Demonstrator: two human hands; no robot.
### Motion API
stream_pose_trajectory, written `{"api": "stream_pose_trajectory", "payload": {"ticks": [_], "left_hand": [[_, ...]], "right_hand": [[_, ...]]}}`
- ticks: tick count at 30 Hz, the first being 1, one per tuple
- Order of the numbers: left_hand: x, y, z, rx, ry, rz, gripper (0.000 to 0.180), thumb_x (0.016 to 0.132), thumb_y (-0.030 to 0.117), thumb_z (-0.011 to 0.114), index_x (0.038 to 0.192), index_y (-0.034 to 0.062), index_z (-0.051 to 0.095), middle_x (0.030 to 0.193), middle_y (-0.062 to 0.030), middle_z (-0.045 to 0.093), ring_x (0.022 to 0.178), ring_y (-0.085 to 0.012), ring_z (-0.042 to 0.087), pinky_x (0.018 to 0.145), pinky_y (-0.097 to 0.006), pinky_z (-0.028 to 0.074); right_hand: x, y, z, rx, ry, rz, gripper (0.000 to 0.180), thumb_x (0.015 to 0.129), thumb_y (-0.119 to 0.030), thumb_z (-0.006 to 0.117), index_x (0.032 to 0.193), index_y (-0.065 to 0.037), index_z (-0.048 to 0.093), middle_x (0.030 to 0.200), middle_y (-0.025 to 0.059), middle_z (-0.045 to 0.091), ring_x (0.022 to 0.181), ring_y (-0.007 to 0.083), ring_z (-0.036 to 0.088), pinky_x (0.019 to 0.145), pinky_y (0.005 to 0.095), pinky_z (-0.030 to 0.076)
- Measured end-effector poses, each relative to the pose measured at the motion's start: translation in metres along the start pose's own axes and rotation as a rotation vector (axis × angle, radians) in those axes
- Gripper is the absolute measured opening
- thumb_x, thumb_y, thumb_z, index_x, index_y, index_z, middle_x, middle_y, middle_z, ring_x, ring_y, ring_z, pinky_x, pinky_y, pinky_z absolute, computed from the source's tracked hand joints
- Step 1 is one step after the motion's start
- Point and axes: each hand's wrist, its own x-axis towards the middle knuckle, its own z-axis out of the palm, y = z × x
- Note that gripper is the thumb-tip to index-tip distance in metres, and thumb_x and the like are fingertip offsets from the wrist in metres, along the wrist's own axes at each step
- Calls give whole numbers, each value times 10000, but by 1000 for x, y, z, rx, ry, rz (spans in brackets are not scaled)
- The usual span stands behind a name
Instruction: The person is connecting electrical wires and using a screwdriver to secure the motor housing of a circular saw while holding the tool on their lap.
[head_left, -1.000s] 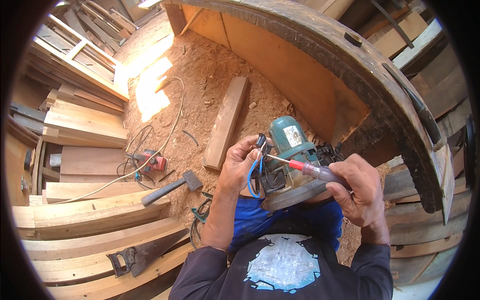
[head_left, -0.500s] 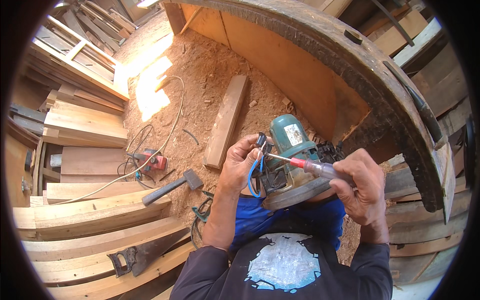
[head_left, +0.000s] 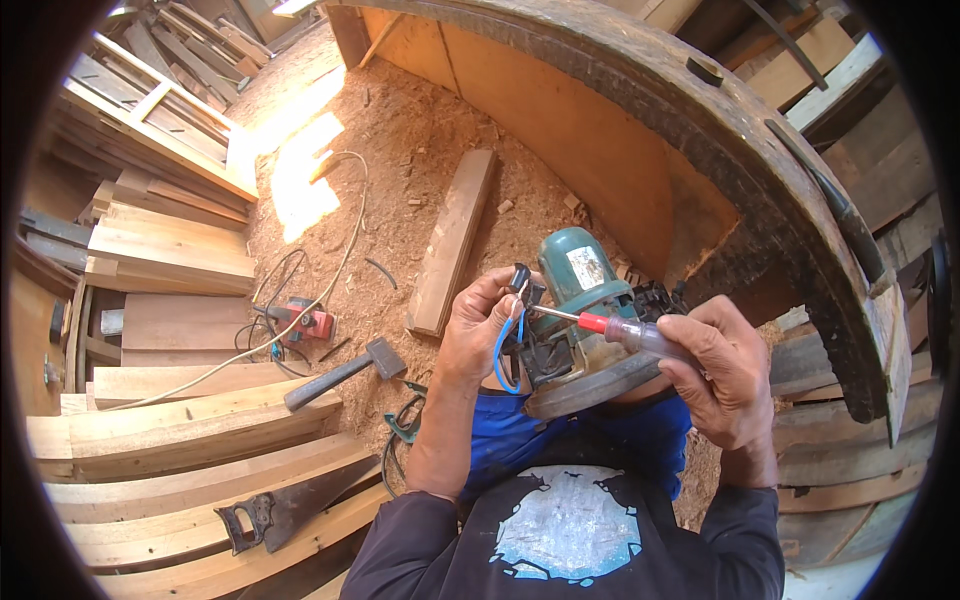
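1. Head view: green-housed power tool [head_left: 570, 262] sits over the person's lap, near centre, tilted, its round grey base toward the body, dark inner parts exposed on its left side
2. Left hand [head_left: 480, 325] pinches a small black part [head_left: 521, 279] between thumb and fingers, just left of the housing; blue wire [head_left: 500, 352] loops down beside the fingers
3. Right hand [head_left: 725, 380] is closed round the clear handle of a screwdriver [head_left: 632, 334]; shaft points left, tip at or just beside the black part, exact contact can't tell
4. Hands apart, one each side of the tool, linked only by the screwdriver reaching across
5. Change over the last second: small; right hand and handle tipped slightly, left pinch and tool about the same, so reads as fine work at one spot, no new stage
6. Left of the person: hammer [head_left: 335, 378] across timber ends, handsaw [head_left: 290, 508] nearer on the planks [head_left: 150, 400], red power tool [head_left: 312, 322] farther off on sawdust
7. Far side: loose board [head_left: 452, 245] on the floor [head_left: 415, 150]; right and far, big curved wooden piece [head_left: 640, 70] arches round
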Motion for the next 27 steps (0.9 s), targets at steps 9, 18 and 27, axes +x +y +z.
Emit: {"api": "stream_pose_trajectory", "payload": {"ticks": [9, 18, 27], "left_hand": [[0, 1, 3, -12, 8, -23, 343, 1011, 202, 713, 1306, 33, 670, 1075, 10, 727, 937, -36, 643, 845, -207, 523], [2, 0, 0, -14, 1, -27, 350, 1003, 212, 726, 1299, 32, 675, 1046, 27, 727, 881, -23, 623, 775, -190, 507], [3, -2, -2, -57, 30, -42, 355, 997, 227, 734, 1292, 37, 678, 1044, 26, 727, 869, -23, 622, 766, -189, 506]], "right_hand": [[0, -1, 19, 131, 206, 145, 321, 970, -273, 718, 1120, 9, 680, 1008, 179, 613, 854, 328, 650, 677, 413, 524], [5, 0, 1, -11, 22, -99, 277, 903, -195, 776, 1089, -13, 683, 1076, 185, 636, 837, 332, 669, 690, 408, 549], [10, -1, 6, -222, 120, 201, 358, 998, -372, 675, 1080, -24, 650, 902, 211, 663, 879, 353, 698, 667, 446, 531]]}}
